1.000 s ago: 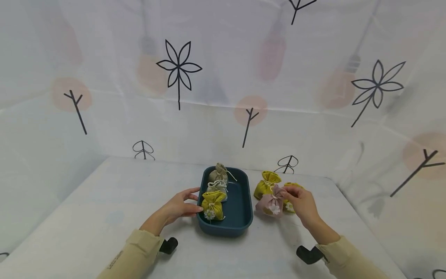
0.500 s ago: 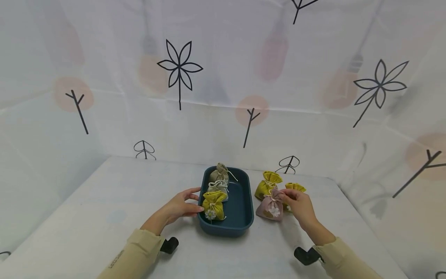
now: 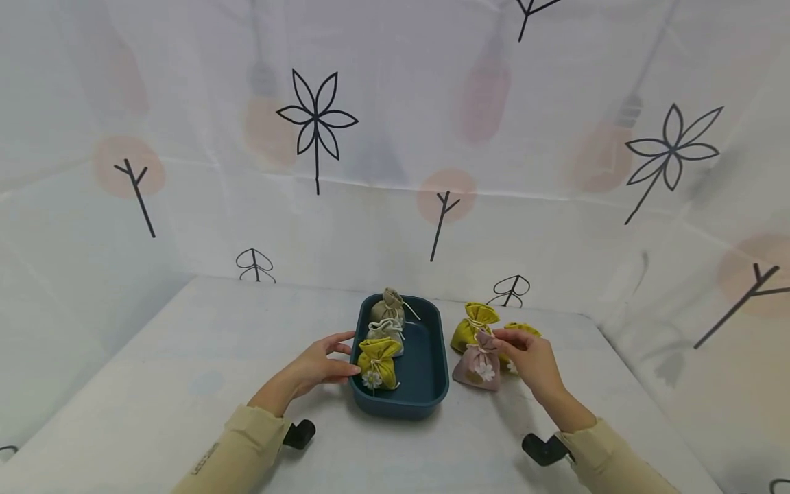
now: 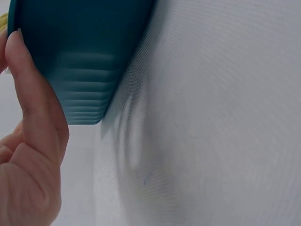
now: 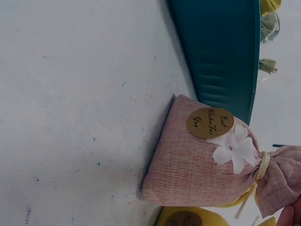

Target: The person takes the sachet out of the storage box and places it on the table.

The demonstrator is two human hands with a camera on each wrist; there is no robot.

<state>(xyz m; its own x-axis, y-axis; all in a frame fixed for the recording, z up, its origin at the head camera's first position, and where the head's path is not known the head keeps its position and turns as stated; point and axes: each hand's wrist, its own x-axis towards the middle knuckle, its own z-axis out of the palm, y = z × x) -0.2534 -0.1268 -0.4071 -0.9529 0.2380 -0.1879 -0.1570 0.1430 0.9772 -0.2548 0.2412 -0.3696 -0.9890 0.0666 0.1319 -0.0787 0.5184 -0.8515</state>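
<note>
Left hand (image 3: 316, 367) fingers straight, touching tray (image 3: 432, 394) left wall. Right hand (image 3: 532, 358) pinches pink pouch (image 3: 478, 362) top; pouch sits on table (image 3: 154, 384) beside tray.

The yellow pouch (image 3: 518, 339) behind the right hand (image 3: 532, 362) is mostly hidden. The left wrist view crops the teal tray (image 4: 80, 52) at its top edge. Lettering on the pink pouch (image 5: 202, 165) label appears illegible.
</note>
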